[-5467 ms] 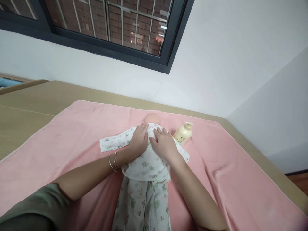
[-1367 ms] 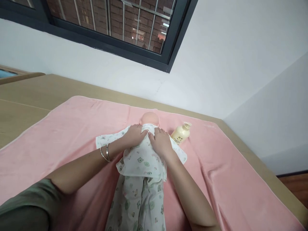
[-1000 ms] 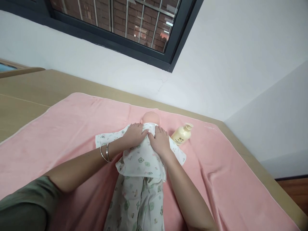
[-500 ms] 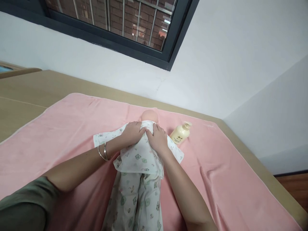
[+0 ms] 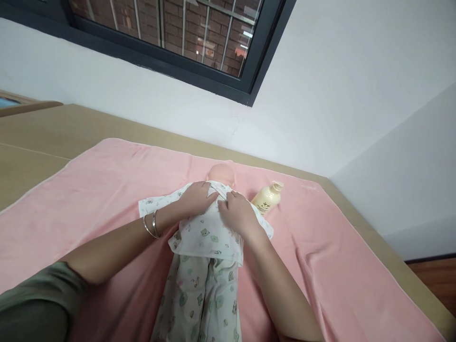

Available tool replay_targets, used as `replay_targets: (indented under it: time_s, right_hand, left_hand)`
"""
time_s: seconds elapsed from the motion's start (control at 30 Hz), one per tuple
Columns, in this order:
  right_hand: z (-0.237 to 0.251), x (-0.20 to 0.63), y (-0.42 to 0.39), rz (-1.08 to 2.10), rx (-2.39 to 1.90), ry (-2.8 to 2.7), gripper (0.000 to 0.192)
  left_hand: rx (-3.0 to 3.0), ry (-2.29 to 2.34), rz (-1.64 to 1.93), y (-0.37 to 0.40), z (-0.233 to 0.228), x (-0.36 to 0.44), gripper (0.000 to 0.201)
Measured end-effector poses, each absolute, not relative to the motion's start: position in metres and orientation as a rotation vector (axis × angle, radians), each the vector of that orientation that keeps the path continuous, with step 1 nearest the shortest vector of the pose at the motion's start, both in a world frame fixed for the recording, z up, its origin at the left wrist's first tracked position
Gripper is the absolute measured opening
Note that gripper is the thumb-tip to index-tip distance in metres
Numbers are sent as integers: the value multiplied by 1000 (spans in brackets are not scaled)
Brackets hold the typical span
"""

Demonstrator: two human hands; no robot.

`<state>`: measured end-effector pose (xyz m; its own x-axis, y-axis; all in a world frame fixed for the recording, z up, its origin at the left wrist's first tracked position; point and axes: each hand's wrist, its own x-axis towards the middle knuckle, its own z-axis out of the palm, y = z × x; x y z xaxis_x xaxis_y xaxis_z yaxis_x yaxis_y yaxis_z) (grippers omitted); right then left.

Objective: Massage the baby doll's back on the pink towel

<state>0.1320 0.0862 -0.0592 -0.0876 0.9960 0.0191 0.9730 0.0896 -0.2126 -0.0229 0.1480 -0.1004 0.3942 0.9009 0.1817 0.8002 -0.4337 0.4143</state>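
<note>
A baby doll lies on its back, its bald head point(image 5: 221, 174) at the far end. It wears a white patterned shirt point(image 5: 206, 240) and matching trousers point(image 5: 219, 299). My left hand point(image 5: 197, 198) rests open on the chest, fingers toward the shoulder and thumb apart. At the neckline, my right hand point(image 5: 239, 210) has its fingers curled in on the shirt fabric, which is drawn into a slanting fold between the hands. Just right of the doll's shoulder, a pale yellow pump bottle point(image 5: 266, 198) leans over on the blanket.
A pink blanket point(image 5: 331, 256) with wrinkles at the right lies under the doll, spread over a wooden surface point(image 5: 42, 128). Behind it rises a white wall point(image 5: 299, 118) with a dark-framed window point(image 5: 245, 90). A wooden edge point(image 5: 35, 108) shows at far left.
My right hand has turned and its fingers have curled in at the neckline, where the shirt now folds aslant. A little more of the doll's head shows. My left hand has hardly moved.
</note>
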Motion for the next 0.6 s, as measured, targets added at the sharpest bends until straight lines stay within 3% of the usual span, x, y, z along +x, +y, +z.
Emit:
replay_targets:
  time_s: [0.37, 0.6]
  right_hand:
    - [-79, 161, 116, 393, -1977, -2051, 50]
    - [-71, 131, 88, 38, -2037, -2183, 44]
  left_hand:
    - [2710, 1446, 597, 113, -102, -16, 37]
    - [2379, 1379, 536, 149, -93, -26, 42]
